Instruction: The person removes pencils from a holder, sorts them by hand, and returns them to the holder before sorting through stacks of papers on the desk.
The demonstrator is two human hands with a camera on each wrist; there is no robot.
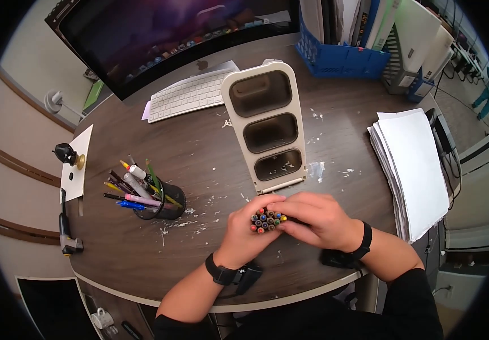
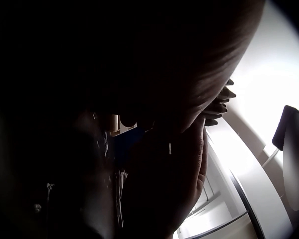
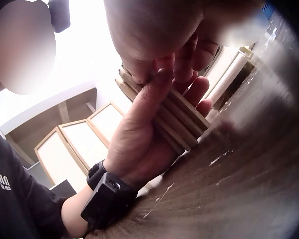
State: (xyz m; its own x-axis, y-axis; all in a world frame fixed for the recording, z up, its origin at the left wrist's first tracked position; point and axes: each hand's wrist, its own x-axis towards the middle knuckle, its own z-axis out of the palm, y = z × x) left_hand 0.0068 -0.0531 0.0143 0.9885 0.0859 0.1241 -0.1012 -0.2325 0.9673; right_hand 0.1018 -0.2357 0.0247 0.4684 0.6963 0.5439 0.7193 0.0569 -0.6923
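Upright in my left hand (image 1: pixel 239 229) is a bundle of colored pencils (image 1: pixel 265 221), their red, blue, green, yellow and dark tips facing up in the head view. The left fingers and thumb wrap around it. My right hand (image 1: pixel 325 222) meets the bundle from the right, thumb and fingers pinching at its edge near a yellow tip. In the right wrist view, the wooden shafts of the pencils (image 3: pixel 175 119) cross the left palm, their lower ends close over the desk. The left wrist view is mostly dark, with several pencil tips (image 2: pixel 220 105) showing past a hand.
A beige three-compartment organizer (image 1: pixel 246 133) stands just beyond the hands. To the left is a black mesh cup (image 1: pixel 172 199) of pens and pencils. A paper stack (image 1: pixel 417 164) lies right; a keyboard (image 1: pixel 185 99) and monitor (image 1: pixel 171 34) are behind. White scraps dot the desk (image 1: pixel 216 192).
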